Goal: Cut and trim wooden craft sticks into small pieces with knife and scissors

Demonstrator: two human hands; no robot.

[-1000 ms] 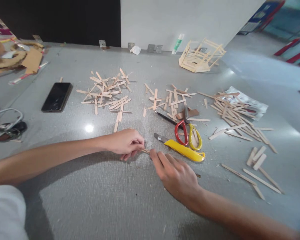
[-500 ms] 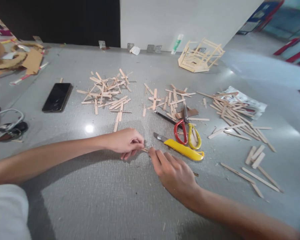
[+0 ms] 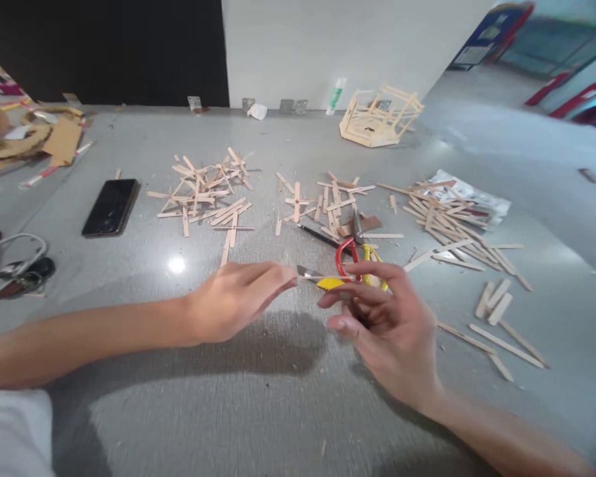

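Raised over the grey table point(image 3: 203, 424), my left hand point(image 3: 241, 298) pinches the left end of a thin wooden stick point(image 3: 320, 277). The stick is seen edge-on and runs level to the right. My right hand point(image 3: 387, 318) is beside its other end, fingers apart and curved, with the index finger at the tip. Behind the hands lie a yellow cutter point(image 3: 330, 283) with its blade out and scissors point(image 3: 345, 255) with one red and one yellow handle, both partly hidden by my right hand. A black pen point(image 3: 322, 235) lies just beyond.
Wooden stick piles point(image 3: 208, 189) spread across the middle, with more sticks point(image 3: 457, 228) at the right by a plastic wrapper point(image 3: 491, 204). A stick frame point(image 3: 372, 132) and a glue tube point(image 3: 336, 96) stand at the back. A phone point(image 3: 111, 207) lies left.
Both hands have risen from the table with the stick. My right hand has turned and its fingers have spread, now covering part of the cutter and scissors. The view has shifted slightly.
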